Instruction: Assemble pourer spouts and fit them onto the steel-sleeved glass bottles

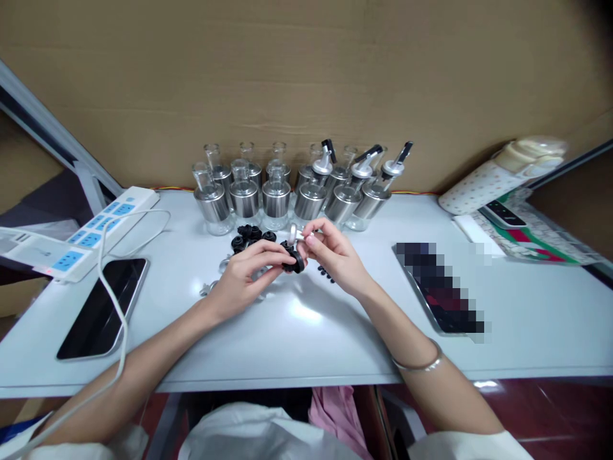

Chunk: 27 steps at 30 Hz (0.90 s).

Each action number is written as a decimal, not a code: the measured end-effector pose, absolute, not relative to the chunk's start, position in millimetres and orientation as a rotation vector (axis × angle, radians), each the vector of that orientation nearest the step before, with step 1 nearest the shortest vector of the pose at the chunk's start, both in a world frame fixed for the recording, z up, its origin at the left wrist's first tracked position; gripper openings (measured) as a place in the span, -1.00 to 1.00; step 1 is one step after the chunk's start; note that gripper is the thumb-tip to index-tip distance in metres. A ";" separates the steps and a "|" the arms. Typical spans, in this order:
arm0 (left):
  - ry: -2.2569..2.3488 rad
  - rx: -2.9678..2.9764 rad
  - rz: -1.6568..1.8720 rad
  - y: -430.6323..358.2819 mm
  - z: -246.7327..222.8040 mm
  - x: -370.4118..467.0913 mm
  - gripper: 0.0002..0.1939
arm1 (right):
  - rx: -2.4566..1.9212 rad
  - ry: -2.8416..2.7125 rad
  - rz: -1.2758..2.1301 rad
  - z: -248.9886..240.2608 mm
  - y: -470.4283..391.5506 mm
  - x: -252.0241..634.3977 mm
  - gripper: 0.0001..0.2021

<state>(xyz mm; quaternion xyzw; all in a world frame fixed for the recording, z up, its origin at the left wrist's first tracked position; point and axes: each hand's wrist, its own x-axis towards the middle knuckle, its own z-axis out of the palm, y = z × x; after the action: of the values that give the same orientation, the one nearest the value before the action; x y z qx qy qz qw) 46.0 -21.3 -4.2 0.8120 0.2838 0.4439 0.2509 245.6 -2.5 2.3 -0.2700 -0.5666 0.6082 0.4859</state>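
My left hand (246,278) is closed on a black ribbed bottle stopper (297,262), held just above the table. Close against it, my right hand (341,259) pinches a small silver pourer spout (294,235), its stem partly hidden by the fingers. Whether the two parts touch is unclear. More black stoppers (251,235) lie in a cluster beyond my left hand. Silver parts (205,290) are partly covered by that hand. Tiny black pieces (326,275) sit under my right hand. Behind stand glass bottles with steel sleeves (276,203); three at the right carry pourer tops (363,167).
A white power strip (103,223) and a dark phone (103,310) lie left, with a white cable (111,287) over my forearm. At right are another phone (435,294), a leaning spotted flask (483,182) and a patterned pouch (531,239). Cardboard (287,76) rises behind.
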 end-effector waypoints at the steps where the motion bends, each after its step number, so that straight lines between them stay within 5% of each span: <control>1: 0.770 2.192 1.219 -21.2 -4.3 46.4 -0.78 | -0.658 -1.358 1.481 2.0 -2.2 245.8 -0.71; 11: 0.690 1.635 1.324 -20.4 -2.9 52.3 -0.89 | -0.813 -1.333 1.337 6.9 2.1 255.3 -0.88; 27: 0.739 1.467 1.262 -24.6 -1.7 55.3 -0.87 | -0.712 -1.551 1.540 9.6 1.0 259.4 -0.73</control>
<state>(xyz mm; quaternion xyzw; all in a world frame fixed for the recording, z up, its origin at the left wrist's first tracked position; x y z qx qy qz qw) 55.3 -24.6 -1.7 0.6092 0.3068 0.5240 0.5101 259.4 1.0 9.6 -0.2828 -0.6157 0.6113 0.4090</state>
